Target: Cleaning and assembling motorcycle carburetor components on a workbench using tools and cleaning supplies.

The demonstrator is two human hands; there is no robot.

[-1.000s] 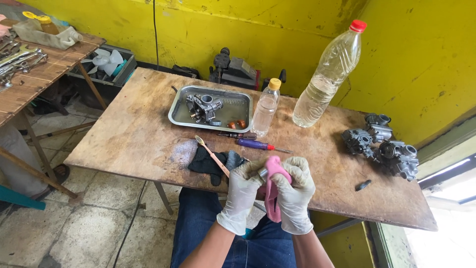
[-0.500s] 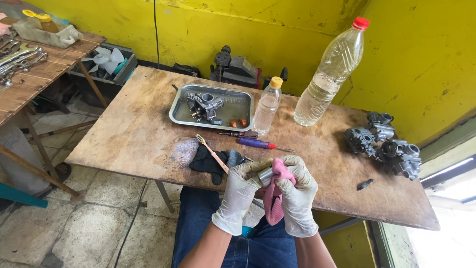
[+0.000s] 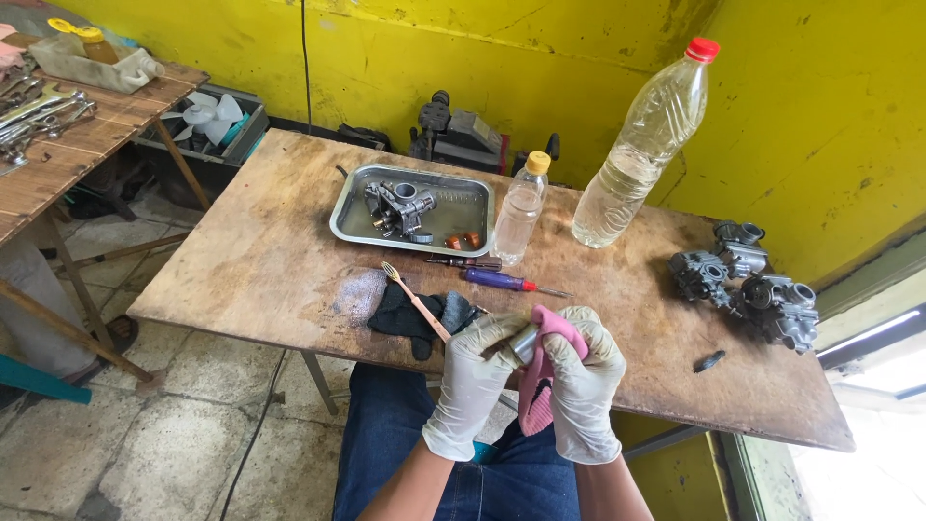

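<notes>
On the far left, a side bench (image 3: 58, 164) held spanners. Across the wooden table (image 3: 270, 270), a steel tray (image 3: 352, 227) carried one carburettor body (image 3: 397, 207), apparently waiting; a toothbrush (image 3: 417, 301) lay on a dark rag (image 3: 400, 314). Near the front edge, the gloved left hand (image 3: 473, 386) pinched a small metal cylinder (image 3: 524, 342), while the right hand (image 3: 584, 391) pressed a pink cloth (image 3: 545, 371) around it. Wiping looked under way. More carburettors (image 3: 748, 280) sat uncleaned rightward. The cylinder's far end was hidden.
</notes>
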